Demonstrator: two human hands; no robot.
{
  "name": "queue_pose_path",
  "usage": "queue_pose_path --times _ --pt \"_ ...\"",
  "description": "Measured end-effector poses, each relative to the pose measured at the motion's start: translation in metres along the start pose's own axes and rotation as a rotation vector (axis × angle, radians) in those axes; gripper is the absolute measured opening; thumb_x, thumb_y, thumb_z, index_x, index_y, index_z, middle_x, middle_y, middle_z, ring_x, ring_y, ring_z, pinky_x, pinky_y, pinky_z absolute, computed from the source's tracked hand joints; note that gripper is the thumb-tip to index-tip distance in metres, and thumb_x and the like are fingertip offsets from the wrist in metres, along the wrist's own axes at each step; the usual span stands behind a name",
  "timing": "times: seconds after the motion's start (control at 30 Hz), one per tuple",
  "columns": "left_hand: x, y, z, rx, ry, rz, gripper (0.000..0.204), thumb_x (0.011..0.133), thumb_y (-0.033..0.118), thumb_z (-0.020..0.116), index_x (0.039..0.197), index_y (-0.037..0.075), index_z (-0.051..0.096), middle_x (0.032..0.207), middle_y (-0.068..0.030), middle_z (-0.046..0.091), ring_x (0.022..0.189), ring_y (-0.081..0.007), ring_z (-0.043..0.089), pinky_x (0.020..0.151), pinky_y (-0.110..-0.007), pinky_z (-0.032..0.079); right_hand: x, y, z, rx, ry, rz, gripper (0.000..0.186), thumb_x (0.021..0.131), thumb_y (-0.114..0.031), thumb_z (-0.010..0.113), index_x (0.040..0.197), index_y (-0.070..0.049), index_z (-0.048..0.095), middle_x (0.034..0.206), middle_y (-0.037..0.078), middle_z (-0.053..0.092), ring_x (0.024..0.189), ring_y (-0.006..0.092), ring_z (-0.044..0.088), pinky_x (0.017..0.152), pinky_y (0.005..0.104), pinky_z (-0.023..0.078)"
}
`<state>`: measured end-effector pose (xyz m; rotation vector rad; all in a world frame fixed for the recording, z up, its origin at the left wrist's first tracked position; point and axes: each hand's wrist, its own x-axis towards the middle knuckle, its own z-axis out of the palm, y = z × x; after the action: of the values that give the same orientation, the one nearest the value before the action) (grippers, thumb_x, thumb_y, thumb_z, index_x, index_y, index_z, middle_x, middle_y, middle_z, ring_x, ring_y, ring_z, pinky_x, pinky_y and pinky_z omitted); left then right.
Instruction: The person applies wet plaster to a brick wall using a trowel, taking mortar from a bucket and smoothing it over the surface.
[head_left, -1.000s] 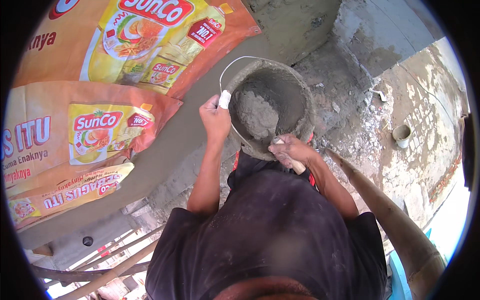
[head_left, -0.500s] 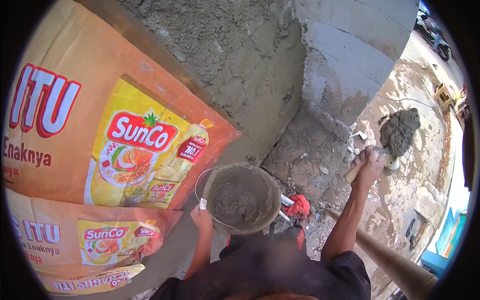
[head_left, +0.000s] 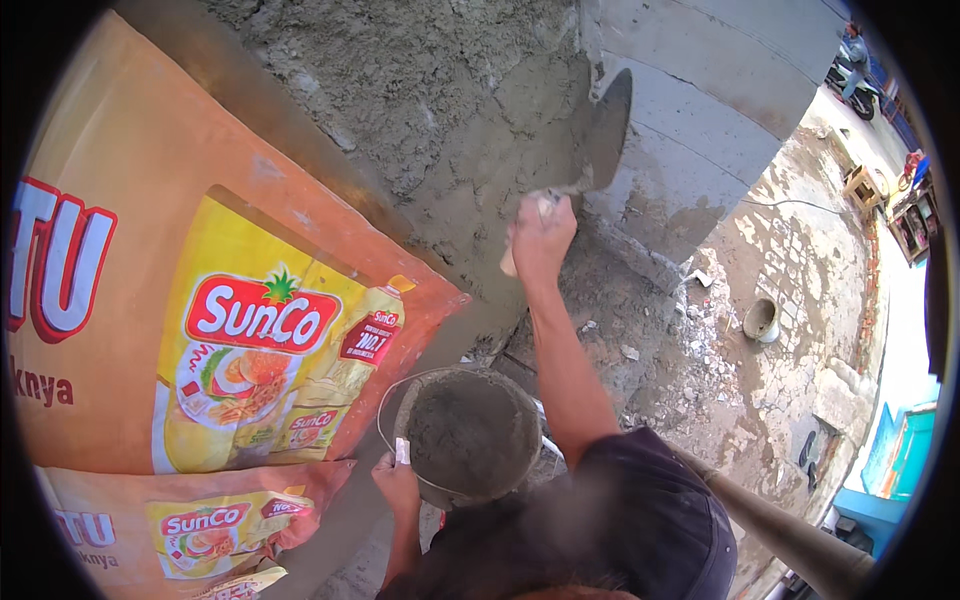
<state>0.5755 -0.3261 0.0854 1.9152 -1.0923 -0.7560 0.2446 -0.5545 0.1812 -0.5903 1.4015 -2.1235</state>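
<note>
My right hand (head_left: 540, 238) grips the wooden handle of a steel trowel (head_left: 606, 132), its blade pressed flat against the rough wet plaster on the wall (head_left: 450, 110). Low in the view, my left hand (head_left: 395, 478) holds the wire handle of a round bucket (head_left: 470, 432) filled with grey mortar, close to my chest. My dark shirt fills the lower edge of the view.
A large orange and yellow printed banner (head_left: 200, 330) hangs to the left of the plastered strip. A smooth grey concrete column (head_left: 700, 110) stands to the right. Below lie rubble, a small pot (head_left: 762, 320), a wooden pole (head_left: 790, 535) and a blue box (head_left: 900, 455).
My right hand swung the trowel from the bucket out to the right and then up against the wall. The bucket dropped lower and nearer my body. The view tilted up toward the wall.
</note>
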Motion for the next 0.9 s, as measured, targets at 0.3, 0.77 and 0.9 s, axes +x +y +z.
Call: queue_pose_path --times 0.3,0.77,0.9 --pt "-0.019 0.048 0.030 0.165 -0.097 0.332 0.038 0.084 0.013 0.065 0.061 -0.004 0.040 0.053 -0.0059 0.027 0.055 -0.0102 0.027 0.047 -0.037 0.024 -0.186 0.014 -0.276 -1.036 -1.362 -0.214 0.025 0.079 -0.017 0.061 0.091 0.005 0.060 0.078 0.023 0.066 0.075 0.0388 0.066 0.069 0.0439 0.053" --pt "-0.085 0.041 0.058 0.181 -0.343 0.350 0.028 0.080 0.016 0.067 0.067 -0.005 0.054 0.050 -0.0058 0.032 0.051 -0.0091 0.032 0.045 -0.035 0.031 -0.239 0.049 -0.256 -1.473 -1.409 -0.143 0.022 0.088 -0.012 0.048 0.096 0.004 0.061 0.087 0.020 0.070 0.081 0.0339 0.071 0.067 0.0429 0.058" --pt "-0.075 0.029 0.039 0.214 -0.300 0.301 0.030 0.081 0.018 0.069 0.069 -0.005 0.056 0.050 -0.0037 0.033 0.053 -0.0078 0.032 0.045 -0.033 0.031 -0.249 0.029 -0.247 -1.439 -1.566 -0.241 0.023 0.089 -0.013 0.048 0.097 0.003 0.062 0.089 0.018 0.070 0.081 0.0327 0.071 0.068 0.0419 0.058"
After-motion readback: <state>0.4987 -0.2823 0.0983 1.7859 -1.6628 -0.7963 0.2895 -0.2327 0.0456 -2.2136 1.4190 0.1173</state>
